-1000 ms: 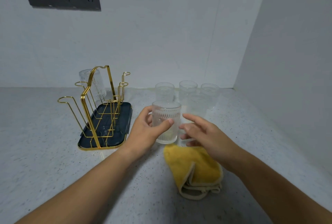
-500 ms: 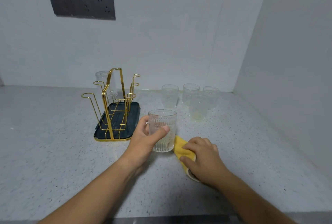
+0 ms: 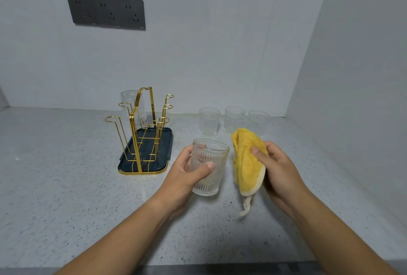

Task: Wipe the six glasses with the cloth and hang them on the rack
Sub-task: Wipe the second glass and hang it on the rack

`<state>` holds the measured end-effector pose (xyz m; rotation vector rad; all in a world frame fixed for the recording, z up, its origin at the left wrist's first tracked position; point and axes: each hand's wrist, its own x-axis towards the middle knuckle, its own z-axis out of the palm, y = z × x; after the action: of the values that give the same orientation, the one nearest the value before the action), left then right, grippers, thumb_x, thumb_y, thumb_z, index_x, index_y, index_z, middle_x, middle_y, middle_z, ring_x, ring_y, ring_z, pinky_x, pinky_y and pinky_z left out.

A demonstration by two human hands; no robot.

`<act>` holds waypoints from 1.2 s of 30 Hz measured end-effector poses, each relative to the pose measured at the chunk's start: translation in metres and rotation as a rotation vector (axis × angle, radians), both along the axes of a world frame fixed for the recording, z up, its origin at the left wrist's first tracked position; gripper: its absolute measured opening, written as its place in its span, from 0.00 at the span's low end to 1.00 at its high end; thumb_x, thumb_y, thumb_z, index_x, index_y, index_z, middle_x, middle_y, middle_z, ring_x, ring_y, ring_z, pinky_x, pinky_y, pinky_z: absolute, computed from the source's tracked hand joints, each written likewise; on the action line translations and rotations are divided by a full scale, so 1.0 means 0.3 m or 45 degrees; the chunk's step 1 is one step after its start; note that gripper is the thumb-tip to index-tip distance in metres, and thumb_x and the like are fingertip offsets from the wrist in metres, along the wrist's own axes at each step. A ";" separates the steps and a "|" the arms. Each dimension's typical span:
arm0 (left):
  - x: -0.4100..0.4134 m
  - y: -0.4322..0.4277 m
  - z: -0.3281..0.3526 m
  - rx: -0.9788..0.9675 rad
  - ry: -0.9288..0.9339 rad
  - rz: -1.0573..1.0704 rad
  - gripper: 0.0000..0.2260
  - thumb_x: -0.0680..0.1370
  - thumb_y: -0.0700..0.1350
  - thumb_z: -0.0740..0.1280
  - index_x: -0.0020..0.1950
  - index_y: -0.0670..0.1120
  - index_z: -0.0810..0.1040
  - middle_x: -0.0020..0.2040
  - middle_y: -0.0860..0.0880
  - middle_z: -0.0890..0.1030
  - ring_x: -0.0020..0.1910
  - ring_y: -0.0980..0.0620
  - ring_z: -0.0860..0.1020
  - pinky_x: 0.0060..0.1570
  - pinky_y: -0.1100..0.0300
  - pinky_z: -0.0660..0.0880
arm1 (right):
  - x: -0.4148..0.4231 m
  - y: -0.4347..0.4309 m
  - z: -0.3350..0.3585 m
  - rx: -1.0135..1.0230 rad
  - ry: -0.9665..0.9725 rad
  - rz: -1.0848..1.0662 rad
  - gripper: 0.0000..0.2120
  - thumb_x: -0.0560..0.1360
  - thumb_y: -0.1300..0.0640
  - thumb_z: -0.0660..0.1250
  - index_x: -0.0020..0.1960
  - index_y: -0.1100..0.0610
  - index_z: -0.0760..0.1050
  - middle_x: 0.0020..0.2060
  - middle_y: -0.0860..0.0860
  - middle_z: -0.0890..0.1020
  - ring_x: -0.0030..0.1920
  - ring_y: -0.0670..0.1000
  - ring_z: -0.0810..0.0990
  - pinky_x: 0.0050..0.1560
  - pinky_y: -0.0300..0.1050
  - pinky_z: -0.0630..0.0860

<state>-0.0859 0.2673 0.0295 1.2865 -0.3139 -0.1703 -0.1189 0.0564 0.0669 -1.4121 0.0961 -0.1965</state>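
Head view: ribbed glass (image 3: 208,166) upright, gripped by left hand (image 3: 187,177) over bench (image 3: 66,186). Yellow cloth (image 3: 247,160) bunched in right hand (image 3: 279,171), just beside, not touching. Gold rack (image 3: 143,129) left, hung glass (image 3: 132,102) on far peg. Other glasses (image 3: 209,120) stand behind.

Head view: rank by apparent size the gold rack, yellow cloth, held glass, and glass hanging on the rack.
1. gold rack
2. yellow cloth, barely larger than the next
3. held glass
4. glass hanging on the rack; farther away, so true size unsure
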 end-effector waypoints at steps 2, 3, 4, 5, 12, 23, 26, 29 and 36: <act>-0.005 -0.021 0.001 -0.039 -0.003 0.021 0.28 0.69 0.49 0.77 0.67 0.47 0.76 0.59 0.47 0.86 0.60 0.47 0.84 0.59 0.52 0.79 | -0.013 0.031 0.013 0.000 -0.076 0.000 0.04 0.81 0.60 0.67 0.52 0.56 0.80 0.42 0.51 0.86 0.43 0.49 0.84 0.47 0.44 0.81; -0.007 -0.033 0.003 -0.075 0.007 0.034 0.29 0.68 0.51 0.76 0.67 0.47 0.76 0.59 0.46 0.86 0.60 0.46 0.84 0.59 0.50 0.80 | -0.021 0.050 0.014 -0.005 -0.107 -0.004 0.04 0.81 0.60 0.67 0.52 0.56 0.80 0.43 0.51 0.86 0.44 0.49 0.85 0.47 0.43 0.81; -0.008 -0.047 0.004 -0.114 0.017 0.051 0.28 0.69 0.51 0.76 0.67 0.46 0.76 0.60 0.45 0.85 0.60 0.45 0.83 0.58 0.50 0.81 | -0.027 0.068 0.011 -0.003 -0.134 -0.012 0.05 0.81 0.60 0.67 0.52 0.56 0.81 0.44 0.51 0.87 0.46 0.50 0.85 0.48 0.44 0.81; -0.008 -0.060 0.007 -0.152 0.030 0.073 0.26 0.71 0.50 0.74 0.68 0.45 0.76 0.61 0.43 0.85 0.61 0.43 0.83 0.56 0.51 0.81 | -0.030 0.086 0.007 0.013 -0.159 -0.023 0.05 0.81 0.60 0.66 0.53 0.55 0.81 0.46 0.52 0.87 0.49 0.52 0.85 0.51 0.46 0.82; -0.026 -0.096 0.037 -0.221 0.009 0.127 0.22 0.75 0.47 0.71 0.67 0.43 0.75 0.60 0.41 0.84 0.60 0.42 0.83 0.54 0.53 0.82 | -0.026 0.148 -0.003 0.141 -0.217 -0.033 0.11 0.81 0.56 0.65 0.62 0.52 0.81 0.55 0.55 0.87 0.59 0.57 0.85 0.64 0.60 0.79; -0.007 -0.104 0.110 -0.110 -0.065 0.292 0.16 0.80 0.53 0.70 0.63 0.46 0.77 0.53 0.49 0.86 0.55 0.48 0.85 0.56 0.50 0.81 | -0.078 0.258 -0.123 -0.450 -0.376 -0.012 0.24 0.82 0.45 0.58 0.78 0.41 0.64 0.77 0.40 0.65 0.75 0.35 0.65 0.71 0.30 0.66; -0.007 -0.124 0.102 -0.120 -0.055 0.190 0.20 0.79 0.55 0.71 0.65 0.44 0.77 0.53 0.45 0.86 0.52 0.43 0.85 0.48 0.48 0.82 | -0.021 0.225 -0.045 -0.272 -0.368 0.016 0.19 0.85 0.48 0.56 0.75 0.41 0.69 0.68 0.41 0.77 0.67 0.38 0.77 0.66 0.39 0.75; -0.007 -0.146 0.102 -0.142 -0.063 0.111 0.21 0.78 0.53 0.69 0.66 0.42 0.79 0.57 0.43 0.86 0.55 0.44 0.85 0.51 0.51 0.82 | 0.045 0.188 0.024 0.189 -0.299 0.066 0.18 0.86 0.49 0.56 0.71 0.52 0.74 0.62 0.51 0.84 0.64 0.51 0.82 0.69 0.55 0.75; 0.031 -0.127 0.121 -0.238 0.042 0.133 0.26 0.73 0.58 0.74 0.61 0.39 0.80 0.52 0.41 0.87 0.53 0.43 0.85 0.53 0.51 0.83 | -0.042 0.225 -0.146 0.078 -0.156 0.127 0.41 0.69 0.25 0.66 0.77 0.41 0.65 0.71 0.45 0.78 0.71 0.49 0.76 0.75 0.61 0.68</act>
<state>-0.0765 0.2293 0.0657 1.1112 -0.2278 -0.0715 -0.1315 0.1240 0.0232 -1.3368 -0.0687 -0.1957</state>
